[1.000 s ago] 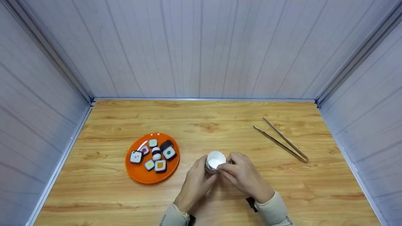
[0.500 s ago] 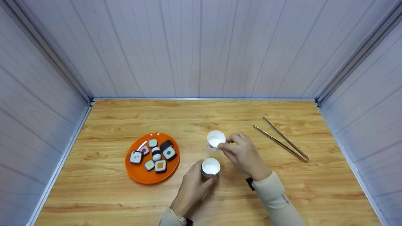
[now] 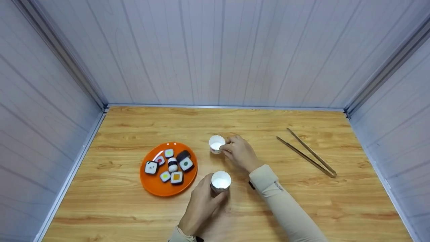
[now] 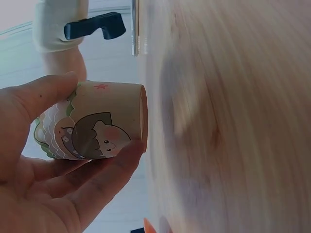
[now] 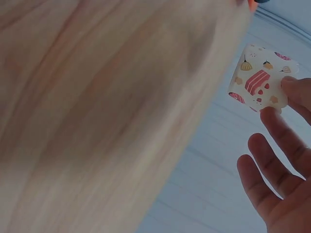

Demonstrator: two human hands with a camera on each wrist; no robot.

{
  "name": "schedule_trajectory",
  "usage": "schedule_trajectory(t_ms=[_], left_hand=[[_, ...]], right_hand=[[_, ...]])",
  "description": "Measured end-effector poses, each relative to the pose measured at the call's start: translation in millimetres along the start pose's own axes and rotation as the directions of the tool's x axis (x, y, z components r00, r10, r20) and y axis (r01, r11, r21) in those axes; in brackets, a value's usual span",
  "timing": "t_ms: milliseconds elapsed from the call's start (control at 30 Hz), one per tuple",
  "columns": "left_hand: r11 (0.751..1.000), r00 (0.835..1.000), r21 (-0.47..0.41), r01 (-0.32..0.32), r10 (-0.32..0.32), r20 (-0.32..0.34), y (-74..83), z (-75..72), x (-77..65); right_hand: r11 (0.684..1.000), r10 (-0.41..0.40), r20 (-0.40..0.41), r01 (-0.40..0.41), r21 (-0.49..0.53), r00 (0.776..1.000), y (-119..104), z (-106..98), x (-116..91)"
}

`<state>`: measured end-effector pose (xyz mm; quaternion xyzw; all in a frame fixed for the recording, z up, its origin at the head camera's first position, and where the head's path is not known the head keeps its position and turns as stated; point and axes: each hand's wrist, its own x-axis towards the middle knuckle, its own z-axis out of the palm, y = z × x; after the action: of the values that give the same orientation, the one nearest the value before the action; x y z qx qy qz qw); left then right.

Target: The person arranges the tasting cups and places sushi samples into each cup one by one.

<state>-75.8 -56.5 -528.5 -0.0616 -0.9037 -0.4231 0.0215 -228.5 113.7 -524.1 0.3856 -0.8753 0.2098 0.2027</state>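
Note:
My left hand [image 3: 201, 203] grips a stack of paper baking cups [image 3: 220, 181] near the front middle of the table. In the left wrist view, the outer baking cup [image 4: 107, 104] shows a cartoon face, and several scalloped edges lie nested at its mouth. Its base is just above the wood. Farther back, my right hand [image 3: 239, 152] pinches the rim of a single baking cup [image 3: 217, 144] between thumb and index finger. The right wrist view shows pink cake prints on this baking cup [image 5: 260, 80], held over the table with the other fingers spread.
Left of both hands lies an orange plate [image 3: 153, 186] with several toy sushi pieces [image 3: 177, 177] on it. Metal tongs [image 3: 310, 158] lie spread on the wooden table [image 3: 111, 208] at the right. Pale panels [image 3: 215, 53] wall in the back and sides.
My right hand has drawn one baking cup off the stack and carried it back and to the left. The left hand keeps the stack, slightly lower in view. The head view has shifted a little.

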Motion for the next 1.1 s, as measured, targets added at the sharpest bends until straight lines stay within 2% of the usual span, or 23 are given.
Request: schedule_trajectory(t_ms=[267,367,467,600,733,867,1100], left_hand=[[1.000,1.000,0.008,0.012,-0.012,-0.003,-0.2,-1.2,1.9],[1.000,1.000,0.005,0.012,-0.012,0.004,0.3,-1.1,3.6],[1.000,1.000,0.000,0.005,-0.005,0.003,0.0,-1.6,4.7],[1.000,1.000,-0.001,-0.020,0.020,-0.017,-1.2,-2.4,5.7],[1.000,1.000,-0.005,-0.027,0.027,-0.015,0.9,-0.1,8.3],[1.000,1.000,-0.007,-0.030,0.030,-0.006,3.5,2.4,11.2],[1.000,0.999,-0.016,-0.025,0.025,0.024,8.7,5.8,13.9]], right_hand=[[0.993,0.113,0.113,-0.111,-0.030,0.987,-2.8,11.7,-0.7],[0.991,0.134,0.111,-0.131,-0.042,0.985,-2.9,12.4,-3.6],[0.992,0.123,0.071,-0.120,-0.044,0.990,-5.3,7.0,-6.5],[0.998,0.068,-0.015,-0.068,-0.016,0.998,-15.4,-13.1,-9.2],[0.999,0.050,-0.071,-0.051,-0.010,0.996,-30.0,-45.2,-19.1],[0.999,0.044,-0.107,-0.046,-0.016,0.993,-42.7,-70.7,-40.3],[0.998,0.060,-0.135,-0.059,0.008,0.989,-59.6,-93.3,-83.7]])
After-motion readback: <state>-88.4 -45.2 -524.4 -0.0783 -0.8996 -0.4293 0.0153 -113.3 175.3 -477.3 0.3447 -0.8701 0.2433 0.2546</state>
